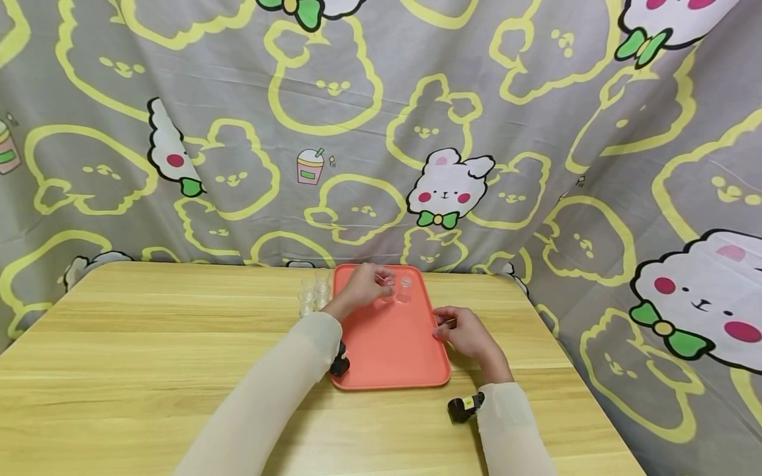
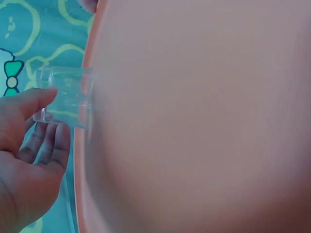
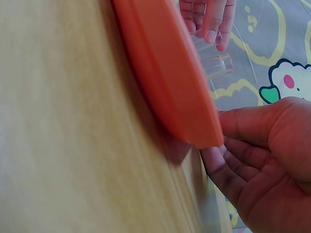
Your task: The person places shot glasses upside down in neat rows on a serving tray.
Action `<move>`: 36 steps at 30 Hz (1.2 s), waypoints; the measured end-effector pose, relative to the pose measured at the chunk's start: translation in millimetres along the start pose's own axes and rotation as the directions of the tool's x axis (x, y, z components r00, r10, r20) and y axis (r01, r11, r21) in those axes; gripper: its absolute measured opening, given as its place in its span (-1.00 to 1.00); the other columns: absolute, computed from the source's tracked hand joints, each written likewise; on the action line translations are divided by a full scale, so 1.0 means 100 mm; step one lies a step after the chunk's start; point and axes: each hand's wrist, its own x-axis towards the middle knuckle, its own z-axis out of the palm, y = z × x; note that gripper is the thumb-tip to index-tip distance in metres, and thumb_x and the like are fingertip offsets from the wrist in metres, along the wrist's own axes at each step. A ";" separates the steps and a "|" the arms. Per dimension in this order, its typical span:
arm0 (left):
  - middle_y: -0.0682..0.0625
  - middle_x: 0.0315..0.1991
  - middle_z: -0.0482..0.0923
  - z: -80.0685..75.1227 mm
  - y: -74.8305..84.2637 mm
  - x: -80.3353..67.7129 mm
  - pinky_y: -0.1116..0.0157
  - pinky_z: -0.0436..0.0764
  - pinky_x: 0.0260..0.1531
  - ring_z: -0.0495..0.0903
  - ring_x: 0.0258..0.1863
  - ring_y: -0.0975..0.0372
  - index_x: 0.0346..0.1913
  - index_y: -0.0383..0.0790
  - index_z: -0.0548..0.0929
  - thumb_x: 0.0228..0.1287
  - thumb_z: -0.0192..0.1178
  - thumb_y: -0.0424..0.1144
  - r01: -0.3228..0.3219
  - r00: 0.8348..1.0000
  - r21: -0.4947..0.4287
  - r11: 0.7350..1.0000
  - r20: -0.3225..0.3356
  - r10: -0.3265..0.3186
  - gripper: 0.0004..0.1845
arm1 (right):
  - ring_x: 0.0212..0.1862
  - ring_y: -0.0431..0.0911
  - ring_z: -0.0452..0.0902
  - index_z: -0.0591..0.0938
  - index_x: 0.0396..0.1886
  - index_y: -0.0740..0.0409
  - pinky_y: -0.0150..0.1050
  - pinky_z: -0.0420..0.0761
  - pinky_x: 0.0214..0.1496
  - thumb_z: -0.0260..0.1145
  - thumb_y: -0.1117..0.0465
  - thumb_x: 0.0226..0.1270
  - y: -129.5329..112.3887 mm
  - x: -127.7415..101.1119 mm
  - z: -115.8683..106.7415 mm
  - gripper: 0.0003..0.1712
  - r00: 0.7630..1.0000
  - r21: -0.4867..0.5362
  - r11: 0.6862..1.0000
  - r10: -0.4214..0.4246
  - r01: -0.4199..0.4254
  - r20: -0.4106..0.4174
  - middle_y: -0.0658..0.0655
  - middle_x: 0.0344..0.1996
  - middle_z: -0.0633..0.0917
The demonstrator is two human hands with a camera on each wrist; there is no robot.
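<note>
My left hand (image 1: 364, 287) is over the far end of a coral-red tray (image 1: 393, 350), holding a small clear cup (image 2: 60, 109) between thumb and fingers. Right beside it on the tray stand other clear cups (image 1: 403, 295), partly overlapping in the view. In the left wrist view the thumb lies against the cup's side near its upper end, with the other fingers curled behind it. My right hand (image 1: 467, 330) is at the tray's right edge. The right wrist view has its thumb and fingers (image 3: 214, 158) around the tray's rim, thumb above and fingers below.
Several more clear cups (image 1: 307, 297) stand on the wooden table (image 1: 178, 350) just left of the tray, partly behind the left forearm. A patterned grey curtain (image 1: 357, 145) hangs behind the table and along its right side.
</note>
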 end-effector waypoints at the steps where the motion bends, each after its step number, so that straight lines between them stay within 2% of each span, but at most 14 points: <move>1: -0.01 -0.26 0.73 0.00 0.00 0.00 0.30 0.67 -0.17 0.71 -0.20 0.16 0.01 -0.31 0.79 0.17 0.45 -0.41 0.011 1.000 0.005 1.000 0.003 -0.011 -0.69 | -0.14 -0.02 0.62 0.60 0.25 0.37 -0.19 0.72 -0.12 0.33 0.51 0.33 0.00 0.00 0.00 -0.52 1.000 -0.002 1.000 0.000 0.000 -0.002 0.19 -0.12 0.70; 6: -0.05 -0.18 0.74 0.00 0.01 0.02 0.27 0.68 -0.15 0.71 -0.13 0.13 0.04 -0.28 0.77 0.18 0.46 -0.39 0.056 0.998 0.009 0.998 0.011 -0.056 -0.67 | -0.14 -0.03 0.62 0.60 0.24 0.38 -0.18 0.72 -0.13 0.33 0.51 0.33 -0.01 -0.01 -0.01 -0.53 1.000 0.000 1.000 -0.001 0.001 -0.004 0.19 -0.12 0.70; 14: -0.11 -0.15 0.72 0.00 0.00 0.01 0.25 0.68 -0.13 0.72 -0.13 0.11 0.03 -0.29 0.76 0.14 0.46 -0.41 0.074 0.997 -0.004 0.997 -0.002 -0.074 -0.65 | -0.14 -0.03 0.61 0.60 0.23 0.39 -0.19 0.71 -0.13 0.32 0.52 0.31 -0.02 0.00 -0.01 -0.53 1.000 0.003 1.000 -0.007 0.007 0.000 0.20 -0.12 0.70; 21: -0.07 -0.15 0.72 -0.01 0.02 0.01 0.24 0.69 -0.13 0.71 -0.15 0.13 0.01 -0.27 0.76 0.15 0.48 -0.39 0.081 0.997 0.006 0.997 0.003 -0.081 -0.67 | -0.15 -0.02 0.63 0.60 0.23 0.39 -0.19 0.72 -0.14 0.33 0.52 0.31 0.00 -0.01 -0.01 -0.53 1.000 -0.001 1.000 -0.009 0.009 0.004 0.20 -0.13 0.71; 25: -0.08 -0.12 0.71 -0.07 0.05 0.01 0.22 0.68 -0.06 0.69 -0.12 0.12 0.03 -0.29 0.75 0.18 0.48 -0.38 0.062 0.998 0.011 0.998 0.001 -0.062 -0.66 | -0.14 -0.03 0.63 0.60 0.24 0.38 -0.19 0.72 -0.13 0.33 0.51 0.33 0.00 0.00 -0.01 -0.53 1.000 -0.006 1.000 -0.007 0.007 0.002 0.19 -0.13 0.71; 32: -0.24 0.06 0.66 -0.22 0.17 -0.01 0.16 0.64 0.05 0.65 -0.03 0.06 0.07 -0.27 0.72 0.22 0.48 -0.34 0.052 0.999 -0.031 0.998 0.006 -0.052 -0.64 | -0.13 -0.02 0.63 0.59 0.25 0.38 -0.17 0.72 -0.13 0.33 0.49 0.34 0.01 0.00 -0.01 -0.53 1.000 -0.011 1.000 -0.011 0.011 0.006 0.19 -0.11 0.71; 36: -0.16 0.01 0.67 -0.30 0.22 -0.02 0.18 0.63 0.05 0.64 -0.03 0.08 0.07 -0.25 0.71 0.20 0.50 -0.34 0.051 0.999 -0.016 0.999 -0.002 -0.051 -0.63 | -0.12 -0.02 0.62 0.59 0.26 0.38 -0.17 0.72 -0.12 0.33 0.49 0.35 0.02 0.00 -0.01 -0.53 1.000 -0.005 1.000 -0.011 0.011 0.011 0.20 -0.09 0.71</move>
